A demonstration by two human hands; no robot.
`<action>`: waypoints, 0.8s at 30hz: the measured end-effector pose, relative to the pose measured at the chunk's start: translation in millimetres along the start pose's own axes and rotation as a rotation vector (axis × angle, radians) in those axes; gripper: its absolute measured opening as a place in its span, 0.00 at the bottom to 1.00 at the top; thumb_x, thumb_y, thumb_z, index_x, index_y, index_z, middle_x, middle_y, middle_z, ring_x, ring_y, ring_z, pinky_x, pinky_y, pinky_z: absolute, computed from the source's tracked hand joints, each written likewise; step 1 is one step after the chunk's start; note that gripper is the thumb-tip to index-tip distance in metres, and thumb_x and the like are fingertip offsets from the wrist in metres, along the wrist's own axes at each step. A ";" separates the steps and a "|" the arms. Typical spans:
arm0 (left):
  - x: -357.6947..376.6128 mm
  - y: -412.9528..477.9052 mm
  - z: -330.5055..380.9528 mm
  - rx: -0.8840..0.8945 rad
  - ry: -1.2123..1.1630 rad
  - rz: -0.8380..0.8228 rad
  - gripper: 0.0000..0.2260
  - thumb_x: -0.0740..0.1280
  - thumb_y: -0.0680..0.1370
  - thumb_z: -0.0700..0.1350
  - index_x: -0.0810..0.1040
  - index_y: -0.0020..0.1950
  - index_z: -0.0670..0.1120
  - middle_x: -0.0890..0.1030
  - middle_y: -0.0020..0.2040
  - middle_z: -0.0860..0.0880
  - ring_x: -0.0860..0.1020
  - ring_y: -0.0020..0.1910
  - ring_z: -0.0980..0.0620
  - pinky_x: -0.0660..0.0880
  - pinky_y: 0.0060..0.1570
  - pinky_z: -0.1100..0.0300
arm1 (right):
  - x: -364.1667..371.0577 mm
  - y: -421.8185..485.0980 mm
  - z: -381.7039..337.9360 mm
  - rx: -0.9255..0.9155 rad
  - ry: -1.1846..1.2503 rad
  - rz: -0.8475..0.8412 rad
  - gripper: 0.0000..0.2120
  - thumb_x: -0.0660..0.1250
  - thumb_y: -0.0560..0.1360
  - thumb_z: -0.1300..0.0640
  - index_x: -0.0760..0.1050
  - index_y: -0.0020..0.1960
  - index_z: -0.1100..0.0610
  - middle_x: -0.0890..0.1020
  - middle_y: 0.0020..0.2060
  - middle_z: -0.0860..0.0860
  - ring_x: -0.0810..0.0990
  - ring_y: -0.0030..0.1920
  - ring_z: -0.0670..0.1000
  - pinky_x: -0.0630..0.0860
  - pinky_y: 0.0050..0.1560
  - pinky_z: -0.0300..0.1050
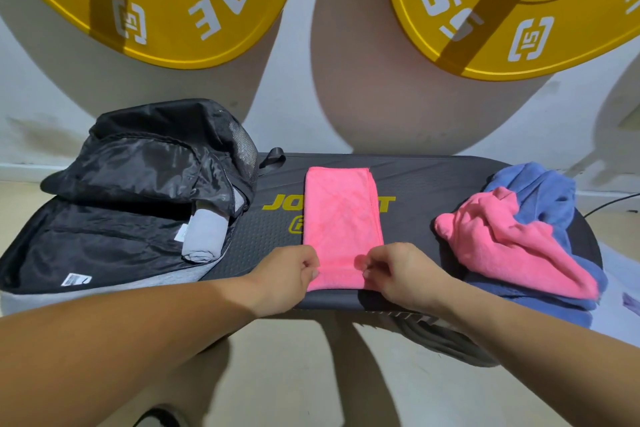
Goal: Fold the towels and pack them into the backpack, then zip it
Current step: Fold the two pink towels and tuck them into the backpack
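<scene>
The pink towel [343,218] lies flat in the middle of the board [433,184]. It is folded into a long strip. Its long way runs from the near edge of the board straight to the far edge. The near short end sits right by the near edge, and both hands are there.

The left hand [291,274] pinches the near left corner of the strip. The right hand [398,270] pinches the near right corner. Each grip is clamped on the cloth, thumb and fingers together. Neither hand is nearer than the other. One is on each side, and the rest of the strip lies away from them, toward the far edge.

I think the next fold is to lift this near end and carry it over to the far end, so the strip gets half as long. The two corners should go side by side, or the edges will not line up.

The backpack [138,184] lies open at the left end of the board, closer to the left hand. A grey towel [204,236] is rolled up inside it. At the right end sits a pile [512,246] of one more pink towel and a blue one, not folded yet.
</scene>
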State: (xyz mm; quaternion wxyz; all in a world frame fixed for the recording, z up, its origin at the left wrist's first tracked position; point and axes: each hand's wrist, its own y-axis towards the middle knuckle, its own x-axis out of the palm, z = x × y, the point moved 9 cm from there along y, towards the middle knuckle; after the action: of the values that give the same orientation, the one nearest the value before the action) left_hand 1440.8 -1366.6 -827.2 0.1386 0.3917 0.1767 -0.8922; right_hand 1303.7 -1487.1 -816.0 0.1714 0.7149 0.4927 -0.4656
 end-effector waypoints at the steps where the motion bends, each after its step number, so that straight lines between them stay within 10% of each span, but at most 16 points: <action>1: -1.3 0.5 -1.2 -0.023 -0.009 0.016 0.04 0.68 0.79 0.43 0.77 0.46 0.45 0.73 0.32 0.54 0.70 0.33 0.54 0.67 0.36 0.58 | -1.8 3.1 1.8 0.039 0.022 0.008 0.12 0.68 0.77 0.57 0.76 0.37 0.45 0.76 0.31 0.38 0.74 0.35 0.41 0.68 0.43 0.39; 5: -10.0 -0.3 0.1 0.028 0.153 0.083 0.08 0.71 0.77 0.46 0.72 0.44 0.47 0.74 0.39 0.52 0.74 0.42 0.47 0.73 0.43 0.54 | -6.6 12.5 8.0 0.101 0.008 0.018 0.12 0.72 0.74 0.55 0.72 0.35 0.49 0.75 0.34 0.42 0.75 0.37 0.44 0.69 0.38 0.40; 9: 8.9 -15.0 41.9 0.420 0.626 -0.028 0.09 0.65 0.75 0.37 0.75 0.51 0.49 0.73 0.49 0.48 0.73 0.52 0.44 0.75 0.44 0.48 | -4.6 10.1 -22.4 -0.256 -0.434 0.179 0.07 0.68 0.76 0.47 0.75 0.47 0.50 0.73 0.41 0.46 0.77 0.45 0.55 0.68 0.35 0.46; 12: 26.1 -21.4 47.9 0.392 0.796 -0.162 0.10 0.60 0.77 0.37 0.74 0.56 0.45 0.72 0.56 0.45 0.71 0.58 0.43 0.70 0.45 0.48 | 7.4 -0.8 -42.6 -0.475 -0.578 0.185 0.06 0.72 0.67 0.56 0.79 0.44 0.53 0.77 0.37 0.49 0.77 0.36 0.56 0.73 0.31 0.46; 24: 16.3 -9.8 23.7 0.263 0.492 -0.069 0.12 0.61 0.80 0.48 0.79 0.60 0.49 0.74 0.53 0.48 0.73 0.54 0.46 0.73 0.56 0.49 | -1.3 -16.9 -16.9 -0.427 -0.460 0.189 0.05 0.65 0.74 0.55 0.76 0.42 0.56 0.73 0.42 0.52 0.71 0.40 0.56 0.72 0.37 0.52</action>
State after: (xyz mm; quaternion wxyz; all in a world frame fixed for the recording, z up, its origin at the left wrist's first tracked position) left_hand 1410.9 -1369.6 -822.5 0.0090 0.6049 0.1010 -0.7898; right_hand 1297.4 -1468.2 -802.8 0.4666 0.5816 0.4591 -0.4830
